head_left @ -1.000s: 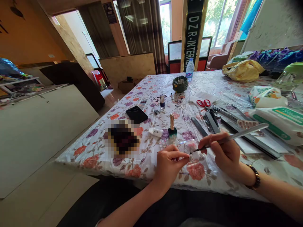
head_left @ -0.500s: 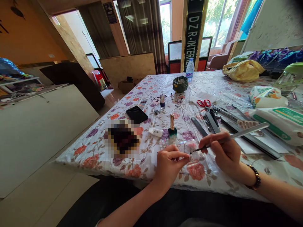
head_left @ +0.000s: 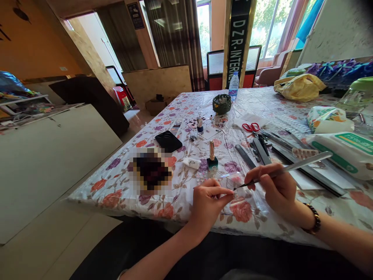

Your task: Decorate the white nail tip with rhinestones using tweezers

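Note:
My left hand (head_left: pixel 208 202) is pinched shut at the near table edge on something small and clear that I cannot make out. My right hand (head_left: pixel 274 187) grips a thin silver brush (head_left: pixel 294 167) like a pen, its dark tip touching the spot at my left fingertips. A clear plastic piece (head_left: pixel 237 194) lies on the cloth under both hands. Just beyond them stands a nail polish bottle (head_left: pixel 212 157) with a gold cap and green base.
The floral tablecloth (head_left: pixel 180 112) carries a black case (head_left: pixel 168 141), a white tube (head_left: pixel 191 163), red scissors (head_left: pixel 250 126), nail files (head_left: pixel 256 151), a small bottle (head_left: pixel 199 125), a woven basket (head_left: pixel 222 103), a water bottle (head_left: pixel 233 87), wipes packs (head_left: pixel 344 151) and a yellow bag (head_left: pixel 298 86).

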The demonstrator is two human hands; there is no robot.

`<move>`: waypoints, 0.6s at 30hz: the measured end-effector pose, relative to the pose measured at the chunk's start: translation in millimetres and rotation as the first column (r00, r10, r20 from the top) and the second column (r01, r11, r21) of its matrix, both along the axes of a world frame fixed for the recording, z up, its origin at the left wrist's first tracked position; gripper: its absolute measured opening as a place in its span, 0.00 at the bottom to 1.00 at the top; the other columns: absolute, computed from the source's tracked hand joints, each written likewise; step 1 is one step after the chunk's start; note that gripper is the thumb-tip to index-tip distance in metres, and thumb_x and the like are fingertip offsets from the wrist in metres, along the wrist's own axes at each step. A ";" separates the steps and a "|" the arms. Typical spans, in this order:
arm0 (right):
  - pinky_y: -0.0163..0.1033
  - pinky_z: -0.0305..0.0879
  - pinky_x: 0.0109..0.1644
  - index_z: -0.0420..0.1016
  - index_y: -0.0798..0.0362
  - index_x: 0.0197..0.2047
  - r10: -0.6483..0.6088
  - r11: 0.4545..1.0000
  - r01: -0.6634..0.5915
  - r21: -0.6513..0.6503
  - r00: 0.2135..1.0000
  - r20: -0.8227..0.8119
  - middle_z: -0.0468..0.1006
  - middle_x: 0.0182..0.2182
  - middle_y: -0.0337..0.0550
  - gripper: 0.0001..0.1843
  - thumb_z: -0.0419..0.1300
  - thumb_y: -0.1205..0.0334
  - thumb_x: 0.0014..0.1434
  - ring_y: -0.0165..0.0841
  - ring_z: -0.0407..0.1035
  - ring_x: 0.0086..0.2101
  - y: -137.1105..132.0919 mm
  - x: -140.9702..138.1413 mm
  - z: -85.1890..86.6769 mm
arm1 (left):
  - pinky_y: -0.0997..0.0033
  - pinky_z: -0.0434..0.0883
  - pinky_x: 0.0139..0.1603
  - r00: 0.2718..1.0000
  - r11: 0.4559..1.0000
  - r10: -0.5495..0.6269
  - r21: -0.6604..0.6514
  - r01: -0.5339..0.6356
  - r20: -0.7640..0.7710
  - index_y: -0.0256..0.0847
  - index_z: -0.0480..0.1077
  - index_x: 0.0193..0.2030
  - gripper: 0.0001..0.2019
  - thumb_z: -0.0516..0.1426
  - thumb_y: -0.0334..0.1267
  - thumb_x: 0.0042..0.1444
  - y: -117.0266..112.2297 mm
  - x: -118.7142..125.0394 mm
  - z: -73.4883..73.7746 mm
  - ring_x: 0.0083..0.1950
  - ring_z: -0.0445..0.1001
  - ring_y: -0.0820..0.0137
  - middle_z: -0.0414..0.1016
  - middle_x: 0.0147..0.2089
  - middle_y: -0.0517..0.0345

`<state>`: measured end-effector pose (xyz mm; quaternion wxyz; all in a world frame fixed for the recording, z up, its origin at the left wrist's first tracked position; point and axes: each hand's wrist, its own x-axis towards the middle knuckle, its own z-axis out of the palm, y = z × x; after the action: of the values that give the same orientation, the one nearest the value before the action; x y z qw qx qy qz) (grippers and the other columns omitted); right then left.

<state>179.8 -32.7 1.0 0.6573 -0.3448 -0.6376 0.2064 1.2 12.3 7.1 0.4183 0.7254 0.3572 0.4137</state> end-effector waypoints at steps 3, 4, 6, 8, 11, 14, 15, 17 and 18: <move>0.37 0.70 0.28 0.65 0.49 0.41 -0.002 1.000 0.002 -0.009 1.000 0.010 0.78 0.33 0.40 0.04 0.52 0.67 0.64 0.29 0.72 0.26 0.0 -0.8 0.7 | 0.77 0.60 0.23 1.000 1.000 0.001 0.003 -0.001 -0.005 0.40 0.80 0.26 0.03 0.66 0.29 0.43 0.9 0.7 -0.3 0.23 0.64 0.77 0.67 0.21 0.60; 0.37 0.70 0.28 0.65 0.48 0.41 -0.013 1.000 0.013 -0.004 1.000 0.003 0.78 0.32 0.40 0.05 0.51 0.67 0.64 0.29 0.72 0.26 0.1 -1.0 0.7 | 0.77 0.60 0.23 1.000 1.000 0.002 0.006 -0.002 -0.005 0.39 0.80 0.26 0.03 0.66 0.28 0.43 1.0 0.8 -0.3 0.23 0.64 0.77 0.67 0.21 0.60; 0.37 0.69 0.28 0.64 0.48 0.41 -0.015 1.000 0.016 0.014 1.000 -0.022 0.78 0.32 0.40 0.04 0.50 0.67 0.65 0.29 0.71 0.26 0.3 -0.9 0.5 | 0.77 0.60 0.24 1.000 1.000 0.005 0.014 -0.005 -0.005 0.40 0.80 0.26 0.04 0.66 0.28 0.43 0.9 0.9 -0.1 0.24 0.64 0.77 0.67 0.21 0.60; 0.38 0.70 0.28 0.63 0.48 0.41 0.014 1.000 -0.014 0.019 1.000 -0.017 0.78 0.33 0.41 0.04 0.51 0.67 0.64 0.30 0.71 0.27 0.3 0.0 -0.3 | 0.77 0.61 0.24 1.000 1.000 0.008 0.025 -0.008 -0.008 0.40 0.80 0.26 0.04 0.66 0.28 0.43 0.3 0.6 0.3 0.24 0.64 0.76 0.68 0.22 0.60; 0.39 0.71 0.30 0.63 0.48 0.42 0.071 0.997 -0.071 0.000 0.997 0.019 0.78 0.36 0.42 0.06 0.51 0.68 0.64 0.32 0.72 0.30 -0.1 2.3 -1.6 | 0.77 0.61 0.24 1.000 0.999 0.010 0.053 -0.009 -0.024 0.39 0.80 0.26 0.04 0.66 0.28 0.43 -0.9 0.0 0.2 0.24 0.65 0.76 0.68 0.22 0.59; 0.38 0.72 0.31 0.63 0.48 0.42 0.094 0.996 -0.094 0.006 0.995 0.021 0.78 0.36 0.42 0.07 0.51 0.69 0.63 0.31 0.72 0.31 -0.9 3.4 -1.5 | 0.77 0.63 0.25 0.999 0.993 0.014 0.118 -0.009 -0.045 0.39 0.80 0.28 0.04 0.65 0.28 0.45 -2.3 -0.4 -2.2 0.24 0.66 0.76 0.68 0.23 0.59; 0.38 0.71 0.30 0.63 0.48 0.42 0.094 0.995 -0.094 0.025 0.995 0.017 0.78 0.35 0.41 0.07 0.51 0.69 0.63 0.31 0.72 0.30 -1.1 3.3 -1.2 | 0.76 0.63 0.25 0.999 0.987 0.019 0.159 -0.012 -0.045 0.39 0.80 0.28 0.04 0.65 0.27 0.45 -3.0 -0.5 -3.6 0.25 0.66 0.76 0.69 0.23 0.59; 0.37 0.71 0.30 0.62 0.48 0.42 0.089 0.994 -0.089 0.070 0.996 0.006 0.77 0.35 0.42 0.07 0.50 0.69 0.64 0.30 0.72 0.30 -1.0 2.6 -0.9 | 0.76 0.65 0.27 0.999 0.960 0.034 0.279 -0.023 -0.035 0.39 0.79 0.29 0.04 0.64 0.27 0.46 -4.7 -0.6 -6.6 0.26 0.67 0.75 0.69 0.24 0.59; 0.37 0.71 0.30 0.62 0.47 0.43 0.085 0.992 -0.085 0.094 0.996 -0.002 0.77 0.35 0.42 0.07 0.49 0.68 0.64 0.31 0.72 0.30 -0.8 2.1 -1.0 | 0.76 0.66 0.28 0.999 0.935 0.038 0.354 -0.025 -0.030 0.38 0.79 0.29 0.04 0.63 0.26 0.47 -5.8 -0.6 -8.2 0.27 0.67 0.75 0.69 0.24 0.59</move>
<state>181.9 -33.4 0.0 0.6652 -0.2854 -0.6587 0.2052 0.6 6.5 -1.1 0.2677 0.7904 0.2963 0.4646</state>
